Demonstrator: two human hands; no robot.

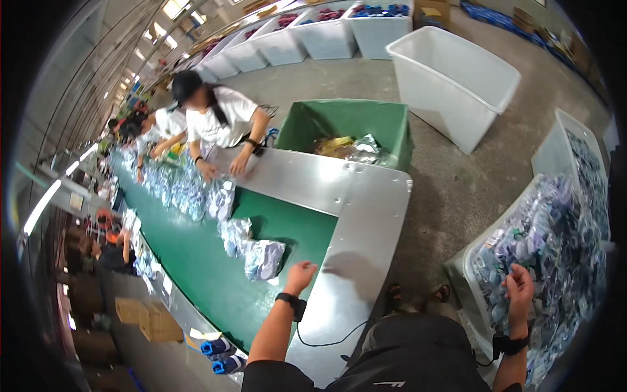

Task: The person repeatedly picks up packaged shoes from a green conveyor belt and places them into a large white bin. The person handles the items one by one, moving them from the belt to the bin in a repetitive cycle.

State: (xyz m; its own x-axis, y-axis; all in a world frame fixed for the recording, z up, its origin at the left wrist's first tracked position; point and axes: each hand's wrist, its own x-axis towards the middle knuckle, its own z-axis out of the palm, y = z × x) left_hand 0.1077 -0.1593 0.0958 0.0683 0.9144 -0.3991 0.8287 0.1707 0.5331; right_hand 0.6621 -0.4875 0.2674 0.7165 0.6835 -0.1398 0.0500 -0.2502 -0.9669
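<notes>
Concrete floor (457, 189) spreads under a long green conveyor belt (196, 261) framed by a metal table (359, 215), with white bins (450, 78) standing around and a green bin (339, 121) holding crumpled wrappers at the belt's end. Clear-bagged packets (264, 259) lie in a loose row on the belt, the nearest just beside the left hand (300, 274). That hand hovers at the edge where belt meets metal, fingers loosely curled and holding nothing. The right hand (519, 287) is well apart from it, reaching into a large white crate (460, 271) heaped with more bagged packets (555, 228); its fingers are pinched on the heap, though which packet they grip cannot be told. Both wrists wear dark bands. Across the belt a person in a white shirt (215, 117) leans over with both hands on a packet, and other workers stand farther along.
</notes>
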